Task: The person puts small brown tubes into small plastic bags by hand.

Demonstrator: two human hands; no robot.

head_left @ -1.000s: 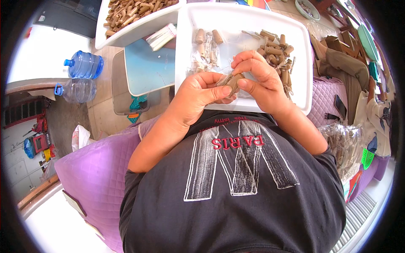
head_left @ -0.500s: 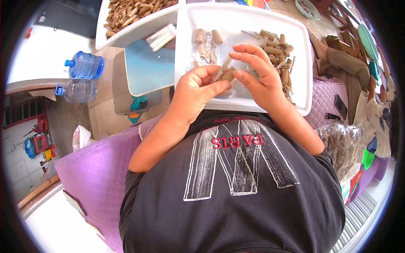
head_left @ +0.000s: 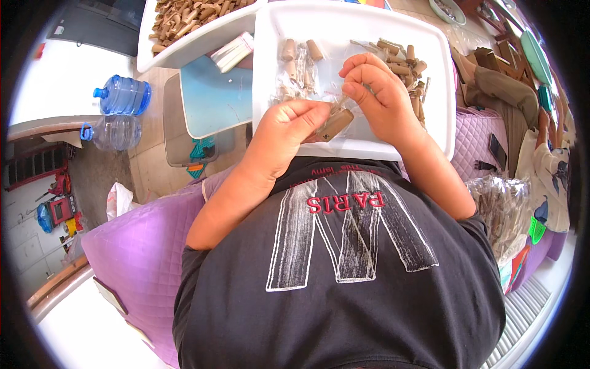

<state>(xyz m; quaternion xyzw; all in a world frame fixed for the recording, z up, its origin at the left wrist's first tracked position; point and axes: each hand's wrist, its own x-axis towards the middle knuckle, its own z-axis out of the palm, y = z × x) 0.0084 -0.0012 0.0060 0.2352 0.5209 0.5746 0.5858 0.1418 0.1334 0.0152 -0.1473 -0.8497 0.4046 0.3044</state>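
Left hand [head_left: 287,128], closed, thumb and fingers gripping one small clear plastic bag [head_left: 340,107] with brown tapered cylindrical piece [head_left: 336,125], above near part of white rectangular plastic tray [head_left: 362,34]; right hand [head_left: 379,92], fingers curled beside bag's upper end, grip cannot be told; brown cylindrical pieces in clear plastic [head_left: 292,71], tray's left; similar brown heap [head_left: 399,69], right

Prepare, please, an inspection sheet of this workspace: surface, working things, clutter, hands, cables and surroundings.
Surface: white tray before the person.
Working things: brown piece with clear plastic around it; bagged pieces on the tray's left; piled brown pieces on its right.
Clutter: stack of clear bags by a light-blue panel.
Hands: left hand holds the brown piece; right hand is near its plastic, contact unclear.
Cables: nothing seen.
Surroundings: two large bottles, purple quilted cover.
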